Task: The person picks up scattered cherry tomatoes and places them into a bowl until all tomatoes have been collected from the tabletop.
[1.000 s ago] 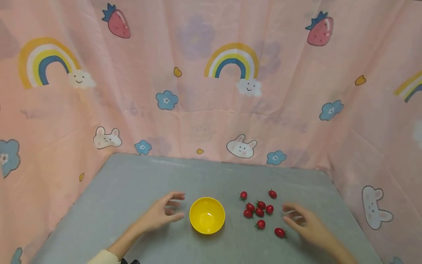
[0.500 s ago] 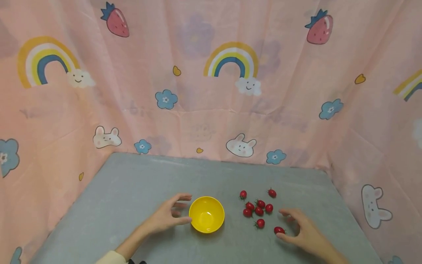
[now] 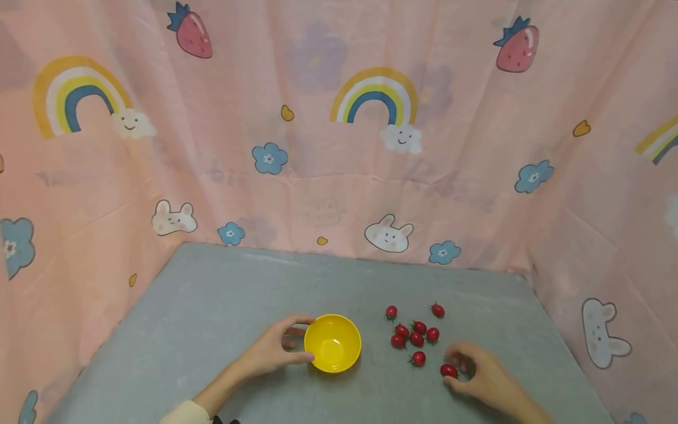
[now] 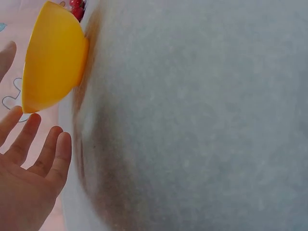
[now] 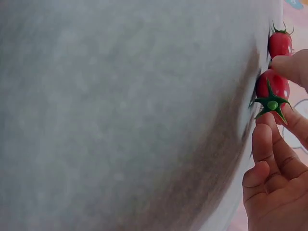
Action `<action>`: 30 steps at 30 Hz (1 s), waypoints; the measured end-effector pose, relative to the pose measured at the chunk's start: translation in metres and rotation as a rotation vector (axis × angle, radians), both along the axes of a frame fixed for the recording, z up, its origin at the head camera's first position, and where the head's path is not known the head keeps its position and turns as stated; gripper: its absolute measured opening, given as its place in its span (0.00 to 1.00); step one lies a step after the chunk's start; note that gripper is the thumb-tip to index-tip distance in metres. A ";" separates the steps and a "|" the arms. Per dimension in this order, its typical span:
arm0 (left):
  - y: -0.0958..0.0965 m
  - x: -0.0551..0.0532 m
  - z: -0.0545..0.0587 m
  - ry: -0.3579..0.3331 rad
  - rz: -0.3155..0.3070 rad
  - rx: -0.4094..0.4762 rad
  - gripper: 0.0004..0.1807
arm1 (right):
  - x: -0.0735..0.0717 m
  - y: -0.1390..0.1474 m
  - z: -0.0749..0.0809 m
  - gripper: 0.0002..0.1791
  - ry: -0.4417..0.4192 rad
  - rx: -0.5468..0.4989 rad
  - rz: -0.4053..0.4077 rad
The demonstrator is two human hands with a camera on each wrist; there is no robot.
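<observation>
Left hand (image 3: 278, 348): your fingers are spread at the left side of the yellow bowl (image 3: 332, 344); whether touching, I cannot tell.
Right hand (image 3: 483, 376): you curl thumb and fingers round one tomato (image 3: 448, 370) on the grey table (image 3: 254, 282).
Other tomatoes (image 3: 416, 340): right of the yellow bowl.

Head: table (image 3: 254, 280) overlooked from near
Left wrist: bowl (image 4: 55, 57) viewed close, shared with head
Right wrist: tomato (image 5: 280, 86) viewed close
</observation>
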State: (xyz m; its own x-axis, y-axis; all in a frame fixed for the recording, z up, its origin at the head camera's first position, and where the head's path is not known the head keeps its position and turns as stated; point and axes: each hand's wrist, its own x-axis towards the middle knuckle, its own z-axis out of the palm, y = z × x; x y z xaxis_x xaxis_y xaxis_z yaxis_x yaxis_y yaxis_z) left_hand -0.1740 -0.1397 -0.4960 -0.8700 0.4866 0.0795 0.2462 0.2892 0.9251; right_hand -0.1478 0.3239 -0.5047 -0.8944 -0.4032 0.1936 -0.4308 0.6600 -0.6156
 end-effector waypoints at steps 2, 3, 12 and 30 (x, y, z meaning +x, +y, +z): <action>0.001 -0.001 -0.001 0.011 0.006 -0.010 0.32 | -0.002 0.000 0.000 0.16 -0.027 0.001 0.019; 0.002 -0.001 -0.001 0.015 0.009 -0.016 0.32 | -0.002 0.000 -0.001 0.15 -0.041 0.003 0.026; 0.005 -0.004 -0.003 0.032 0.035 -0.067 0.29 | -0.010 0.003 0.005 0.12 -0.116 -0.048 0.006; 0.002 -0.005 -0.005 0.042 0.028 -0.047 0.31 | -0.038 -0.014 0.025 0.14 -0.133 -0.153 -0.096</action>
State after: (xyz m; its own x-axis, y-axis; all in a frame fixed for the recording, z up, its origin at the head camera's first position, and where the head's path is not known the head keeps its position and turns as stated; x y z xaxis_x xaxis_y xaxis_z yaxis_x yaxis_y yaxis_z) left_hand -0.1794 -0.1378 -0.5005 -0.8799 0.4658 0.0936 0.2755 0.3397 0.8993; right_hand -0.1862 0.3097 -0.4792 -0.9489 -0.2903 0.1237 -0.2790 0.5885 -0.7589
